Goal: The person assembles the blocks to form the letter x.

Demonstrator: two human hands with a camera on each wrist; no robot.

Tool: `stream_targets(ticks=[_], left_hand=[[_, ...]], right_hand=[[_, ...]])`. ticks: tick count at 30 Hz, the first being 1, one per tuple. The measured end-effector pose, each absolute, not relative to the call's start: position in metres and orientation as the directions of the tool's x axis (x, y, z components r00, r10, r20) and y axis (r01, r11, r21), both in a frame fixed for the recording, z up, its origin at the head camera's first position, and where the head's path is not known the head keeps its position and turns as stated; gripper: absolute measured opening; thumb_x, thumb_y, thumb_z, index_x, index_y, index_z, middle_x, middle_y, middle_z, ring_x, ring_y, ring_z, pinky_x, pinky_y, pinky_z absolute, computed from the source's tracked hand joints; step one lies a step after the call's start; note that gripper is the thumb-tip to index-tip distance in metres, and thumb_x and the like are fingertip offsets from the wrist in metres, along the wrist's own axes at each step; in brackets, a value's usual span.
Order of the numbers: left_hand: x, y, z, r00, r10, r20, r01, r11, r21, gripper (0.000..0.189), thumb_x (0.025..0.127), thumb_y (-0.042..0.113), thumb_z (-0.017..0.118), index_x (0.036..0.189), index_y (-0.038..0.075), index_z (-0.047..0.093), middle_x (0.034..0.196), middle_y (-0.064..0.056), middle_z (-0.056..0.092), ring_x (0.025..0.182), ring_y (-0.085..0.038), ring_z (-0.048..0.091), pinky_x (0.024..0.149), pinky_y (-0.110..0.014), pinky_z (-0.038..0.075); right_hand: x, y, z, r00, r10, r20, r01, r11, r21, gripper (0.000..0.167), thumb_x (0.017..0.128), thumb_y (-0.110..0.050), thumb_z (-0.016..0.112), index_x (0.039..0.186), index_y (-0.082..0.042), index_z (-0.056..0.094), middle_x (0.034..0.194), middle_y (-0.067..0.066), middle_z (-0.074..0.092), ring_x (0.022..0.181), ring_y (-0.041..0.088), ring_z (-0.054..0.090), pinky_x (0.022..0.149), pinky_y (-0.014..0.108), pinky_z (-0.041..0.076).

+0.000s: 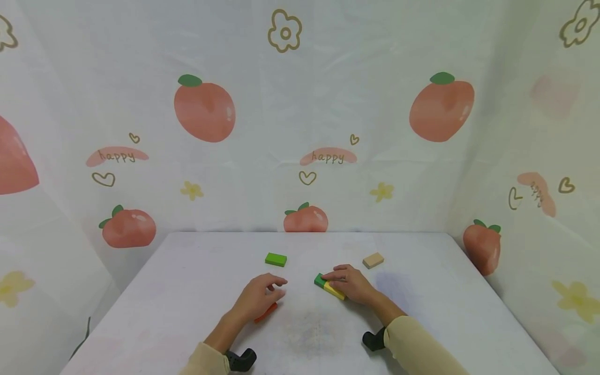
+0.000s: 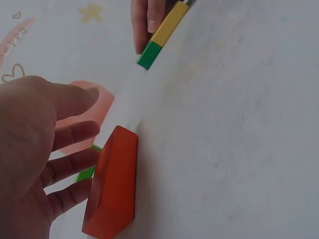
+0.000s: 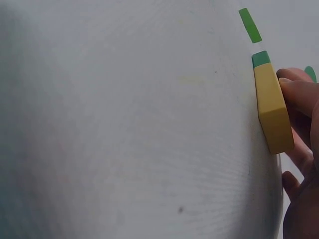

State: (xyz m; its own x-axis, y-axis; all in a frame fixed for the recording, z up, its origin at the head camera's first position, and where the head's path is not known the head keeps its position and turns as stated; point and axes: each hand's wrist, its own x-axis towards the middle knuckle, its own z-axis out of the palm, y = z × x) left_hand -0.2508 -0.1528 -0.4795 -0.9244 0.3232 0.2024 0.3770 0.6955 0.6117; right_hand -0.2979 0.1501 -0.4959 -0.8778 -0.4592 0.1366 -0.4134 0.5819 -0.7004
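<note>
My left hand (image 1: 257, 298) hovers beside a red block (image 2: 119, 179), fingers spread and loosely bent. In the left wrist view its fingertips overlap the far side of that block, and the thumb points away above it. To the right, a yellow block (image 1: 335, 291) and a dark green block (image 1: 319, 279) lie end to end in one slanting line. My right hand (image 1: 353, 285) reaches over these two from the right, its extended fingers resting along their top and far side. In the right wrist view a digit lies against the upper edge of the yellow block.
A light green block (image 1: 276, 259) lies farther back, left of centre. Toward the back right is a pale wooden block (image 1: 373, 260). The white table (image 1: 154, 312) meets a printed curtain (image 1: 262, 192) at its far edge. Black straps (image 1: 241, 360) sit at both wrists.
</note>
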Motion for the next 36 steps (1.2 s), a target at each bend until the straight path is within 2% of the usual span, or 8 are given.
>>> stream_targets(ticks=[14,25,36], left_hand=[[-0.243,-0.165,-0.482,-0.902,0.375,0.215,0.430,0.720,0.546,0.026,0.086,0.022,0.074,0.112,0.018,0.071,0.097,0.009,0.063,0.081,-0.007,0.054,0.072,-0.031,0.046],[-0.236,-0.169,-0.480,-0.899,0.390,0.200,0.434,0.728,0.531,0.027,0.084,0.020,0.075,0.111,0.017,0.072,0.091,0.011,0.059,0.077,-0.008,0.050,0.068,-0.028,0.044],[-0.233,-0.174,-0.482,-0.893,0.403,0.200,0.447,0.743,0.499,0.029,0.083,0.021,0.077,0.111,0.017,0.072,0.096,0.012,0.060,0.082,-0.008,0.052,0.074,-0.031,0.047]], right_hand=[[-0.296,0.148,-0.495,-0.889,-0.440,0.125,-0.392,0.592,-0.705,0.026,0.096,-0.016,0.058,0.116,-0.020,0.074,0.131,0.016,0.055,0.125,0.035,0.046,0.098,0.057,0.037],[-0.296,0.147,-0.496,-0.894,-0.429,0.130,-0.390,0.601,-0.698,0.025,0.095,-0.016,0.059,0.115,-0.021,0.075,0.130,0.015,0.056,0.123,0.034,0.048,0.097,0.056,0.038],[-0.297,0.148,-0.498,-0.896,-0.425,0.128,-0.386,0.606,-0.696,0.025,0.096,-0.017,0.059,0.115,-0.022,0.074,0.130,0.014,0.056,0.123,0.034,0.048,0.097,0.057,0.038]])
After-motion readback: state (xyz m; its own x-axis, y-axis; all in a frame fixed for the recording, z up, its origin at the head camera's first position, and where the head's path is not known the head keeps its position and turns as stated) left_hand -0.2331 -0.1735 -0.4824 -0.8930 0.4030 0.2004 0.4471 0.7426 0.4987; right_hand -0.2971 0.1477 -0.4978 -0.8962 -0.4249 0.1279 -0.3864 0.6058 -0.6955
